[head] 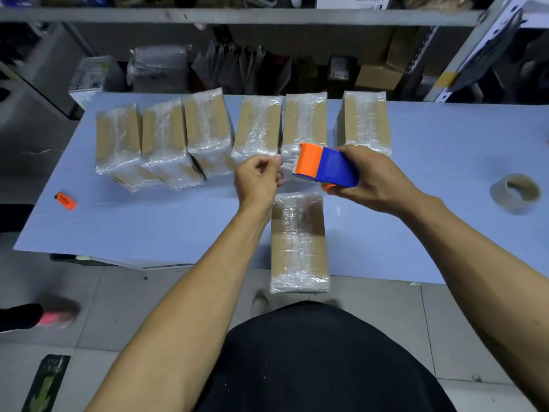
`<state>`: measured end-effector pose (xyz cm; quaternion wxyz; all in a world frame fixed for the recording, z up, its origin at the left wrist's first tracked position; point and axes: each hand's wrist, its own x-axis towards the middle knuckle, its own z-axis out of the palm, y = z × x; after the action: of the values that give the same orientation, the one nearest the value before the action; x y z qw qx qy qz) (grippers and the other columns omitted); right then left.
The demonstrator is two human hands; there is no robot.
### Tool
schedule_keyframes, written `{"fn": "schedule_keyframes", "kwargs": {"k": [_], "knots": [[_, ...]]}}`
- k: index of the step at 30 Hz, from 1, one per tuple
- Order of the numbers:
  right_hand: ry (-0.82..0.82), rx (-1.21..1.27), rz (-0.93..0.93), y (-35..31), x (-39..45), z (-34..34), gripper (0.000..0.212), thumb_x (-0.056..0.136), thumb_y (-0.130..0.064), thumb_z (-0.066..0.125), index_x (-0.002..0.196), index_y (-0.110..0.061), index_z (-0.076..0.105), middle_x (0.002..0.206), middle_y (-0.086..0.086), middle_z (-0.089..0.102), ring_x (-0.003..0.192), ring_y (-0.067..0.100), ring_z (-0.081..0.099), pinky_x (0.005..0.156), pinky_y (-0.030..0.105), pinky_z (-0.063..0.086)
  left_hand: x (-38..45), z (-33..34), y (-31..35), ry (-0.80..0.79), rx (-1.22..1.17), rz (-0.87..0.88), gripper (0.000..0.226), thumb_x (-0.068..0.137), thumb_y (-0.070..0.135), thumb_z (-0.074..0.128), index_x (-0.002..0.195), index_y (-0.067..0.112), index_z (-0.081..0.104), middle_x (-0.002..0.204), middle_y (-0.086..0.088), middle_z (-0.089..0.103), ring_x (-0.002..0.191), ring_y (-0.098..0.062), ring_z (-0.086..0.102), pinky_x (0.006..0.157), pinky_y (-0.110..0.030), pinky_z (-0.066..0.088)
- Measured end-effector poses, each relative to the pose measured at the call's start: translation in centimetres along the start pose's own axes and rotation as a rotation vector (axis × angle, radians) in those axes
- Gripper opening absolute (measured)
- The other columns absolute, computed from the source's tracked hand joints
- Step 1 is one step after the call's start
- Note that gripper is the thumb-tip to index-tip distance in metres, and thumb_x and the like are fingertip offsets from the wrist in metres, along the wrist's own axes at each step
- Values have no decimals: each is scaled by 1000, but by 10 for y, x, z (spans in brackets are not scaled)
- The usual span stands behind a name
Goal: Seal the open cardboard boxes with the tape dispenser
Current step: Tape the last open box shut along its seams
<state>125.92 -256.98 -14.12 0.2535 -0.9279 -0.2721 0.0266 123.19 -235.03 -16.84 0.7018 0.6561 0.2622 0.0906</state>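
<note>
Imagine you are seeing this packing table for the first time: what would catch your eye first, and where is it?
First, the bright orange and blue tape dispenser, gripped by the right hand above the table's middle, while the left hand pinches the tape end beside it. Next, the row of tape-wrapped cardboard boxes along the far side, with one more box at the near edge.

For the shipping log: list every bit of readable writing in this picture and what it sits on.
No text can be read for certain.
Small orange item on the table: dark print, too small to read.
White box on the top shelf: blue characters, cut off and blurred.
Tape dispenser: no text visible.
</note>
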Motion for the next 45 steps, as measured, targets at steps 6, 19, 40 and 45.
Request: {"fn": "schedule_keyframes", "kwargs": {"k": [6,19,40,45], "knots": [[-70,-93,111,51,-28,-9,39,77,-38,81,99,-30,49,89,-8,54,78,19,51,61,23,34,14,-58,-24,191,-16,-108,19,96,12,66,78,11,61,70,-3,57,55,-6,52,54,-20,54],[-181,-47,300,83,-31,36,47,76,-38,82,109,-22,53,94,1,56,80,26,53,68,33,41,17,-41,-92,190,122,-348,18,94,21,70,80,10,66,75,-1,65,59,-12,50,62,-27,51],[-208,219,344,88,-39,67,45,80,-48,76,102,-20,49,91,0,59,73,19,55,59,29,42,-2,0,-91,-130,508,-191,59,88,68,46,80,11,59,77,-10,66,76,-28,64,79,-42,54],[-267,174,300,115,-53,52,48,79,-50,77,106,-21,51,93,-1,60,78,22,56,66,36,47,-2,-5,-90,-118,515,-144,49,92,59,52,65,21,38,59,3,38,60,-17,37,64,-34,36]]}}
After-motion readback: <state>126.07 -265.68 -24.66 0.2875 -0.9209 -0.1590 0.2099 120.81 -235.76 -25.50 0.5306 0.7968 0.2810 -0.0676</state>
